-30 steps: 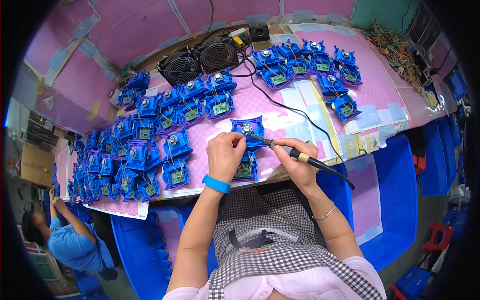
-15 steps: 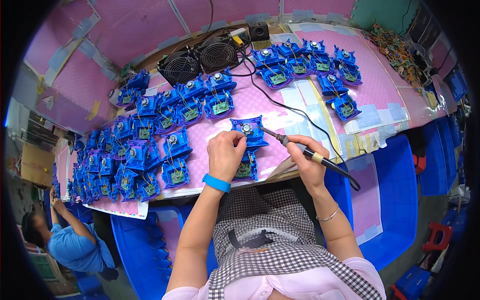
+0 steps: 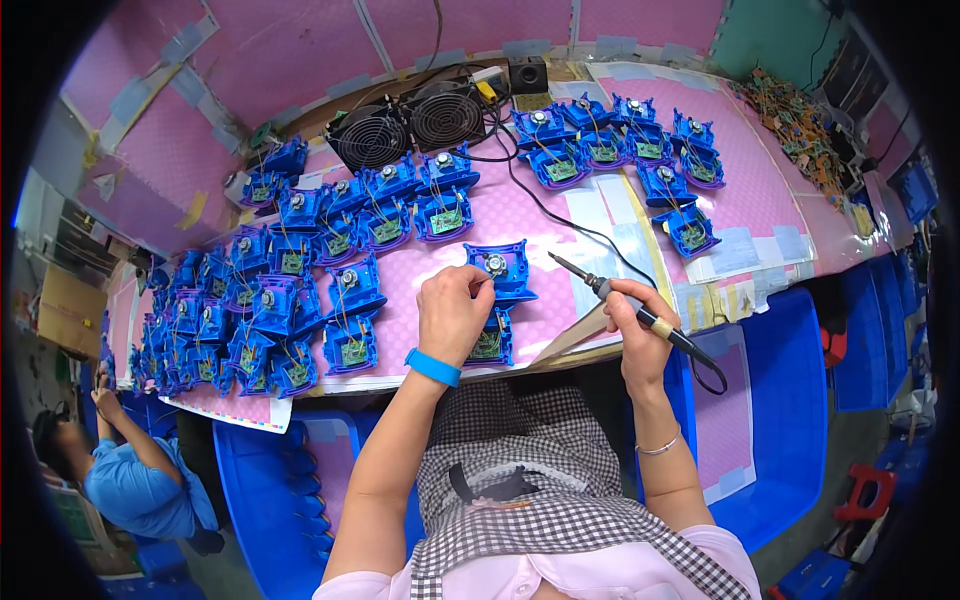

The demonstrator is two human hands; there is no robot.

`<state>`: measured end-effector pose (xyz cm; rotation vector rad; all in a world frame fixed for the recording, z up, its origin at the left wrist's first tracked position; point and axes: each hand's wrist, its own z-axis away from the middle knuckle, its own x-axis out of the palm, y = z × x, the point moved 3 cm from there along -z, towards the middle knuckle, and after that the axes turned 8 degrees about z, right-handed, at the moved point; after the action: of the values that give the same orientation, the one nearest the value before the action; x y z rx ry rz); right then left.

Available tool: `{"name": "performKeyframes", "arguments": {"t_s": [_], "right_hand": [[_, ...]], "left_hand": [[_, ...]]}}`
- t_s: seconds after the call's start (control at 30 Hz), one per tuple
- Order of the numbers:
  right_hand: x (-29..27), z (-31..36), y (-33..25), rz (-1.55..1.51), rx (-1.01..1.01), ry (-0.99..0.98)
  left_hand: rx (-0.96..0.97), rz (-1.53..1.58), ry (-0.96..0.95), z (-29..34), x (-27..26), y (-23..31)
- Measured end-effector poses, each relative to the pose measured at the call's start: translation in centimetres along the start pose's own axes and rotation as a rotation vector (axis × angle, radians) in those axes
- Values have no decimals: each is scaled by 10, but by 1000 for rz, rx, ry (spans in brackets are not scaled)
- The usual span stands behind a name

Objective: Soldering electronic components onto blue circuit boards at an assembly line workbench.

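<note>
In front of me lies a blue plastic housing with a round metal speaker [image 3: 495, 265] in its upper half. Below it sits a lower blue part with a green circuit board [image 3: 487, 345], partly covered by my hand. My left hand [image 3: 455, 312] is closed in a pinch at the housing's left side, just under the speaker; what its fingertips hold is too small to make out. Like a pen, my right hand [image 3: 640, 322] grips a soldering iron [image 3: 592, 282]. The iron's tip points up and left, apart from the housing on its right side.
Many similar blue housings [image 3: 350, 285] crowd the left of the pink-covered table; another group [image 3: 600, 140] stands back right. Two black fans [image 3: 440, 120] are behind. The iron's black cable [image 3: 570, 215] crosses the table. Circuit boards [image 3: 795, 125] pile far right. Blue bins [image 3: 775, 420] flank me; a co-worker [image 3: 145, 485] is at left.
My right hand has drawn the soldering iron right and slightly down, its tip moving away from the housing. My left hand stays pinched by the speaker. The view has shifted slightly.
</note>
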<state>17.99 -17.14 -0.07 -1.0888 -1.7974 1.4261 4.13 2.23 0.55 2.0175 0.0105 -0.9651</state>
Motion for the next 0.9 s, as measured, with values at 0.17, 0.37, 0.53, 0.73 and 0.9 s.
{"name": "performKeyframes", "arguments": {"t_s": [0.17, 0.37, 0.53, 0.73, 0.9], "right_hand": [[-7, -1, 0, 11, -13, 37], [-6, -5, -4, -24, 10, 35], [-9, -17, -2, -118, -10, 99], [-14, -38, -11, -316, -72, 131], [-38, -36, -16, -335, -95, 194]], "left_hand": [[47, 27, 28, 2, 2, 3], [60, 13, 134, 29, -30, 20], [47, -150, -137, 32, -7, 39], [116, -379, -318, 20, 17, 34], [50, -329, -28, 48, -59, 20]]}}
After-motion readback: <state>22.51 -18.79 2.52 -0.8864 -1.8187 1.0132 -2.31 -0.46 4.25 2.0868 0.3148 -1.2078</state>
